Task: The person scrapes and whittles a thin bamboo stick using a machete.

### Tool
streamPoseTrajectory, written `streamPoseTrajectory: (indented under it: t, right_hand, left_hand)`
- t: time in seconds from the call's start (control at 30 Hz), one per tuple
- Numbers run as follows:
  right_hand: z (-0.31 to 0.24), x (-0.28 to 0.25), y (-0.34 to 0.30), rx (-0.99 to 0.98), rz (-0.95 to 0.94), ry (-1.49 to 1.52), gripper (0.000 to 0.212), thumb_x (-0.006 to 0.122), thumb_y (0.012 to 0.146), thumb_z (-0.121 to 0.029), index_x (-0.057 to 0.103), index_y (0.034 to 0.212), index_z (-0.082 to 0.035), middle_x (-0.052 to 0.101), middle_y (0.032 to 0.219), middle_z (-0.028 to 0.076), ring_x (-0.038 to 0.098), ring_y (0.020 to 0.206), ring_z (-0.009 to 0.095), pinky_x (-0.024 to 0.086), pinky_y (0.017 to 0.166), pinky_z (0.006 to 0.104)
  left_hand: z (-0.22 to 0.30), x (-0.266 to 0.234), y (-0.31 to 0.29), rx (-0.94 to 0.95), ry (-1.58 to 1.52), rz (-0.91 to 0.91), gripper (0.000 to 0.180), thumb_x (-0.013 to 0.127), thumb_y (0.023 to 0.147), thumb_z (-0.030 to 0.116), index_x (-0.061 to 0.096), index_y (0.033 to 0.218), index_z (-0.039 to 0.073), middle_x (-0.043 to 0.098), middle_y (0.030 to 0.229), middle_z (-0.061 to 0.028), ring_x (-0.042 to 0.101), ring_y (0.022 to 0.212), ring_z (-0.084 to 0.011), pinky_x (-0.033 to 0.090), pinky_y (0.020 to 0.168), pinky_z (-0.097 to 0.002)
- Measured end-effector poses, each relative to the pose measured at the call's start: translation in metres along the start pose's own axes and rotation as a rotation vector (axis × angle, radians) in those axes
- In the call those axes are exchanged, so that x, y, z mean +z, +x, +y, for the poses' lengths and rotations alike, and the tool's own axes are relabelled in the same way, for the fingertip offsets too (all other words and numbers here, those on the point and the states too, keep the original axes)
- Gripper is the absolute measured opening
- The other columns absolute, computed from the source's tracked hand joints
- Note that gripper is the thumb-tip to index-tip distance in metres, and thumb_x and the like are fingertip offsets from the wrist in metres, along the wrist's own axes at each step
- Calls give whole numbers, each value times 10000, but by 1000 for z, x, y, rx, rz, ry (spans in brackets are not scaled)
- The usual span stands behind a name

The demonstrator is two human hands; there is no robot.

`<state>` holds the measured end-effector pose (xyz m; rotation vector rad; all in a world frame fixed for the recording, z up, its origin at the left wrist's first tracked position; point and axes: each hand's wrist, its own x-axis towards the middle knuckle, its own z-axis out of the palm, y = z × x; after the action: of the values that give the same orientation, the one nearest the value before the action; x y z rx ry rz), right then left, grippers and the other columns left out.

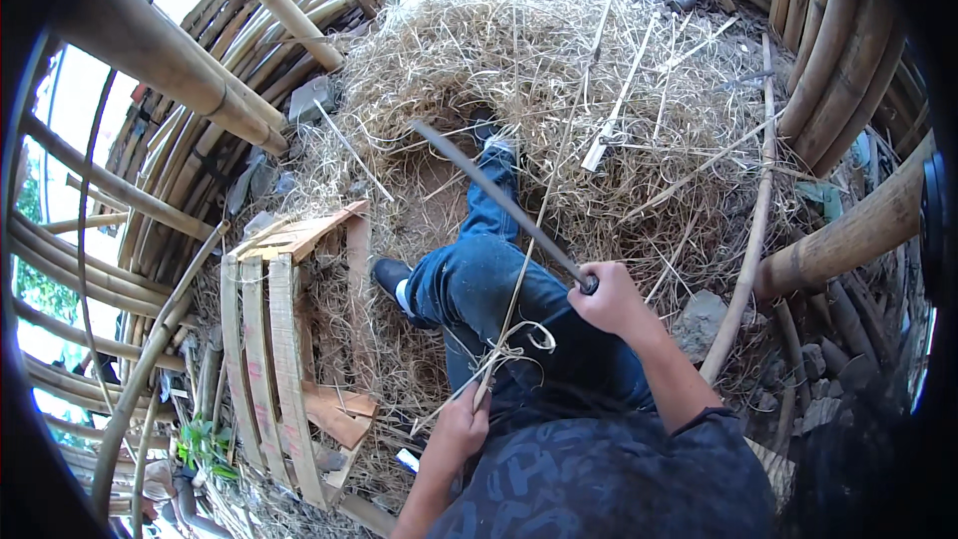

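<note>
My right hand [611, 301] is closed round the dark handle of a long knife [499, 198]. Its straight grey blade slants up and to the left over my jeans. Lower down, near my lap, my left hand [461, 427] grips the near end of a thin bamboo strip [516, 301]. The strip runs away from me and up across the shavings pile, passing beside the blade; whether they touch I cannot tell. Curled slivers [537, 339] stick out just above my left fingers, over my thigh.
A wooden crate [257, 359] stands at my left. Ahead spreads a heap of bamboo shavings [449, 40] with split pieces on it. Thick bamboo poles [858, 225] flank both sides. A pole [753, 250] and rubble [702, 324] lie to the right.
</note>
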<state>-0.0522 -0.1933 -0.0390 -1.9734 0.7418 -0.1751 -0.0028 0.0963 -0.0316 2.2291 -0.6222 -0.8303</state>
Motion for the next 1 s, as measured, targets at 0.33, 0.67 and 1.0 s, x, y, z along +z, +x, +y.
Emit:
streamPoseTrajectory:
  t: [0.33,0.67,1.0]
  right_hand:
    - [-15,-5,8,-263,13,-348,261,686,677,-297,706,769,-54,674,733,197,677,712,366,550,699,443]
    - [5,-5,49,-266,-86,-448,299,684,606,-315,722,793,-85,680,745,178,680,765,353,551,737,439]
    - [7,-2,58,-327,-14,-583,242,658,633,-310,669,718,-83,676,721,157,685,737,333,541,673,432]
  left_hand:
    - [22,7,8,-35,-25,-130,201,489,967,167,536,1036,-16,561,757,-242,541,684,-362,462,694,-402]
    - [35,18,10,-37,23,-34,238,455,994,210,537,1018,-13,576,775,-246,579,731,-420,469,692,-403]
    - [38,18,1,-56,38,26,209,455,994,203,518,953,8,524,700,-194,516,688,-326,422,606,-412]
